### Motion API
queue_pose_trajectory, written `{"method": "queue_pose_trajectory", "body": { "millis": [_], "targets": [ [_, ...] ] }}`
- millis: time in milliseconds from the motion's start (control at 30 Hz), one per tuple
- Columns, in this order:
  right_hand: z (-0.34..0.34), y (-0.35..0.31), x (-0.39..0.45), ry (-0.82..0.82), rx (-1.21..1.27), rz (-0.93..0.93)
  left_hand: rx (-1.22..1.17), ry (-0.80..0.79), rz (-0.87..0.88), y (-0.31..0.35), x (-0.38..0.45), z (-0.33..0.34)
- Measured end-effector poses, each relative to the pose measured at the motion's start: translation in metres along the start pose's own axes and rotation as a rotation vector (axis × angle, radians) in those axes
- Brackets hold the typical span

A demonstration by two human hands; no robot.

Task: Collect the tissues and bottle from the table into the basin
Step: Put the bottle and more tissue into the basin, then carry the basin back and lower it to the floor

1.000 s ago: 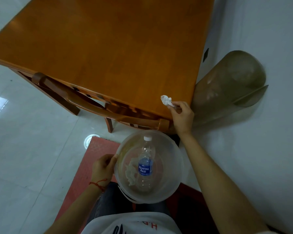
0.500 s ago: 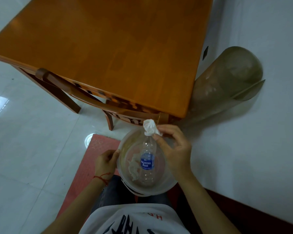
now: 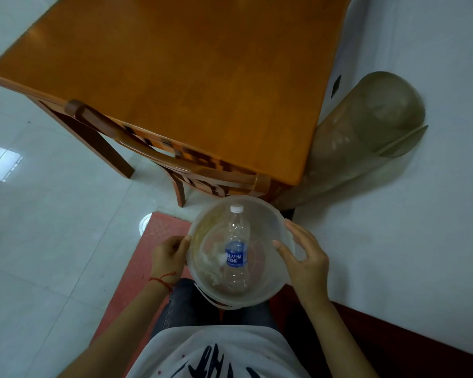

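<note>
White floor tiles and an orange-brown table (image 3: 175, 77) fill the far view. Near, a clear basin (image 3: 280, 289) holds the bottle (image 3: 236, 249) lying cap-far, with crumpled tissues (image 3: 212, 259) just left of it. Left hand (image 3: 168, 253) grips the basin's left rim — fingers curled. Right hand (image 3: 306, 261) sits at the right rim, fingers spread, holding nothing. A chair (image 3: 159, 156) is tucked under the table.

The left hand (image 3: 170, 253), a red string at its wrist, is curled with fingertips pinching forward, while the right hand (image 3: 305, 259) is spread, fingers apart and empty.
</note>
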State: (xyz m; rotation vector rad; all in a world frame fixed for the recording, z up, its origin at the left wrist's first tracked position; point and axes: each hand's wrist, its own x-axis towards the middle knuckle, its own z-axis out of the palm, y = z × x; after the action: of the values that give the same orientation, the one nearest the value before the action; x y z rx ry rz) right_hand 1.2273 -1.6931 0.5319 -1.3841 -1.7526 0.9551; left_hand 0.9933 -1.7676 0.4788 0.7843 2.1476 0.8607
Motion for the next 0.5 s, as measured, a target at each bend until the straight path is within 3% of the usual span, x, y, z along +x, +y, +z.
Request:
{"method": "queue_pose_trajectory", "body": {
  "millis": [300, 500],
  "targets": [
    [-0.015, 0.039, -0.004, -0.127, -0.202, 0.221, -0.029, 0.077, -0.007, -0.005, -0.024, 0.001],
    [-0.004, 0.039, -0.009, -0.232, -0.151, 0.303, -0.070, 0.160, -0.053, -0.017, -0.047, -0.007]
  ]
}}
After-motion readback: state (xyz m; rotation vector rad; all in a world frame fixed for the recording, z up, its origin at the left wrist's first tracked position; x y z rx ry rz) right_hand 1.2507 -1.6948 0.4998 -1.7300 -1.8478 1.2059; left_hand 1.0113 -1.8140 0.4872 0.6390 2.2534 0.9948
